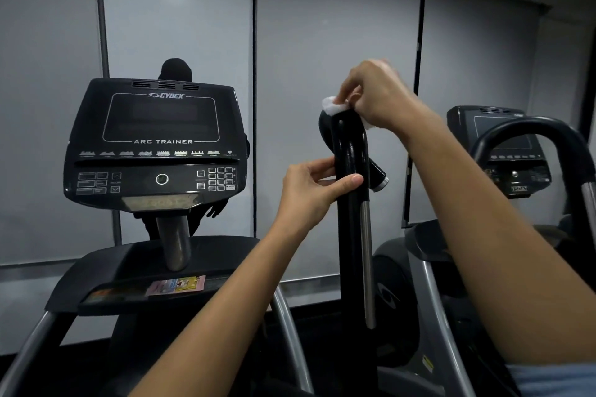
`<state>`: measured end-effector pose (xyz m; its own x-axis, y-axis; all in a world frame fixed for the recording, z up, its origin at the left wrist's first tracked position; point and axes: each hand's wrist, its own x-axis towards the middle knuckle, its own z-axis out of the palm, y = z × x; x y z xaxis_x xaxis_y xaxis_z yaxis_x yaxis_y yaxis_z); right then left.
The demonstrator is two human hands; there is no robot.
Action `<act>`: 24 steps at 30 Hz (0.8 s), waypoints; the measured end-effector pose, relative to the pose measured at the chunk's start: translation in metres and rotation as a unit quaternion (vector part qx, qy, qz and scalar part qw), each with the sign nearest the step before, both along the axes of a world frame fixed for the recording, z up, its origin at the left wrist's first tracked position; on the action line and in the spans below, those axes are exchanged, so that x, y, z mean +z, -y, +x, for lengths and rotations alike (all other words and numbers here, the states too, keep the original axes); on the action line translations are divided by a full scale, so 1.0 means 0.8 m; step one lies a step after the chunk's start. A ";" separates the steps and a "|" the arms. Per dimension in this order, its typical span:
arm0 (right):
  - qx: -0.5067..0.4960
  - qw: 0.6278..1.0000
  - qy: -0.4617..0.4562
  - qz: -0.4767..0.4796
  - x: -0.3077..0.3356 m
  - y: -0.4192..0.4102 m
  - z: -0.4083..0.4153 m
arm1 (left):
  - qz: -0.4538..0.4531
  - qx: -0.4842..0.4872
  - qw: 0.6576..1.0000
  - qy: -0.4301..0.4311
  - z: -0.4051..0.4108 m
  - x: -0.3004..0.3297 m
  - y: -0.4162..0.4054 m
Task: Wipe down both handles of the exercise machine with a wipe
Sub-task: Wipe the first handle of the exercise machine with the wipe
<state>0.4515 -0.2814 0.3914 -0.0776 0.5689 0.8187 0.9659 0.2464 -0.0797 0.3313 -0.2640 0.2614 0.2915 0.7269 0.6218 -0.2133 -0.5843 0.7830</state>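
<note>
The white wipe (pixel 333 105) sits bunched on the very top of the black upright handle (pixel 350 171), a little right of the picture's middle, and a second bit of white shows just under the palm at the handle's 3 o'clock side. The right hand (pixel 377 95) comes in from 4 o'clock and pinches the wipe against the handle's rounded top, fingers curled down over it. Lower on the same handle, the left hand (pixel 314 187) reaches up from 7 o'clock and holds the shaft, thumb (pixel 346 182) laid across the near face and fingers wrapped around the far side. A short stub with a silver end cap (pixel 380 178) juts from the handle toward 4 o'clock, just beside the left thumb, and a silver strip (pixel 367 261) runs down the handle's right edge below it. At 9 o'clock from the handle stands the machine's black console (pixel 154 142), marked CYBEX and ARC TRAINER, its screen dark, with a keypad at its lower right. Below the console, a pink and yellow packet (pixel 175 285) lies on the tray. At 3 o'clock, well apart, is a second machine (pixel 503 145) with its own console and a curved black bar. Grey blinds (pixel 335 26) cover the wall behind.
</note>
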 end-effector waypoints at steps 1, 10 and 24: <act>0.009 1.000 -0.014 -0.013 0.006 -0.007 0.001 | 0.000 0.002 1.000 0.002 0.000 0.000 0.001; 0.113 0.981 -0.156 -0.023 -0.007 -0.047 0.029 | 0.002 0.001 1.000 0.003 0.001 0.001 0.006; 0.098 0.971 -0.219 0.014 -0.035 -0.104 0.040 | 0.003 -0.006 1.000 0.015 0.001 0.002 0.010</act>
